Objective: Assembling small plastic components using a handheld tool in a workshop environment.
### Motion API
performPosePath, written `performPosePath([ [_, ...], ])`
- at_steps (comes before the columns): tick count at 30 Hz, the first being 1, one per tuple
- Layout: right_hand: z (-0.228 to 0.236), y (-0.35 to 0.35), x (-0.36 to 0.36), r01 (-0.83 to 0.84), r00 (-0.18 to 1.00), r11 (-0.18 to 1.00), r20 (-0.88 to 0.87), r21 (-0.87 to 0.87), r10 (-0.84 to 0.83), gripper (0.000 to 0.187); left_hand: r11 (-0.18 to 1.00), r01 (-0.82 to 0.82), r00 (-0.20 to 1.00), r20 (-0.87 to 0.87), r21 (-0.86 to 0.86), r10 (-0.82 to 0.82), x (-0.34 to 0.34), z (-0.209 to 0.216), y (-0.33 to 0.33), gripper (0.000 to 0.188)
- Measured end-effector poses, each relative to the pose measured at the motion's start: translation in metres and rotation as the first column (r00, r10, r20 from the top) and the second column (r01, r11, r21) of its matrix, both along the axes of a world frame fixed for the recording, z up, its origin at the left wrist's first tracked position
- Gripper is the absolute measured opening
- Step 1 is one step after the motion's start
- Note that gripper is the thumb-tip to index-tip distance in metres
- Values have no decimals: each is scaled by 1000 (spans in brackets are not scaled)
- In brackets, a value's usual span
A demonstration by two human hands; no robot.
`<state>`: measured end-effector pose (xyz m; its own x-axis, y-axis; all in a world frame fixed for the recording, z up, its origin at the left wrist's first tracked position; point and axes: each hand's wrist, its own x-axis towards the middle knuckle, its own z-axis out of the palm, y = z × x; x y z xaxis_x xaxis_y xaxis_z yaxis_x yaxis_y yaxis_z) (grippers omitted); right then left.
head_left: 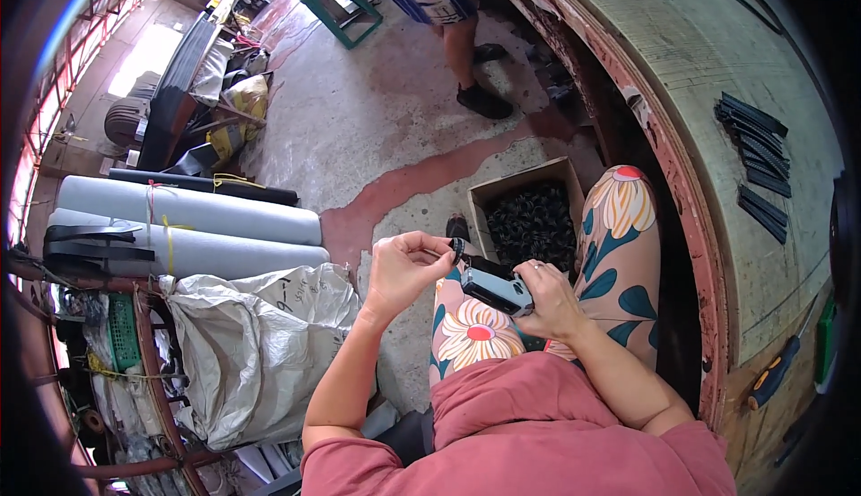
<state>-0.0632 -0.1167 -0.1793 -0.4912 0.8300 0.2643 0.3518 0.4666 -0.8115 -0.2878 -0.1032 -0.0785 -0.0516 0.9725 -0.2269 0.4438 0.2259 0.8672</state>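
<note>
Two hands raised on our side of the box (525,178). Our left hand (406,269), near-left of the box: thumb and fingertips pinched together on a small black loop (458,248). Our right hand (549,300), on the near side of the box: fingers curled round a grey-and-black handheld tool (496,291). Tool's left end just beside the loop, can't tell if touching. Black pieces (531,224) heaped inside the box; black strips (760,148) on the workbench (708,56) right of it.
</note>
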Motion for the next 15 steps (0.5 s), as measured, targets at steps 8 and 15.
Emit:
performPosePath([
  [8, 1, 0, 0, -3, 1000, 1000, 1, 25, 3, 52, 997, 72, 996, -55, -20, -73, 9, 5, -3, 11],
  [15, 0, -1, 0, 9, 1000, 999, -8, 48, -9, 53, 992, 123, 991, -55, -11, -123, 13, 10, -2, 8],
])
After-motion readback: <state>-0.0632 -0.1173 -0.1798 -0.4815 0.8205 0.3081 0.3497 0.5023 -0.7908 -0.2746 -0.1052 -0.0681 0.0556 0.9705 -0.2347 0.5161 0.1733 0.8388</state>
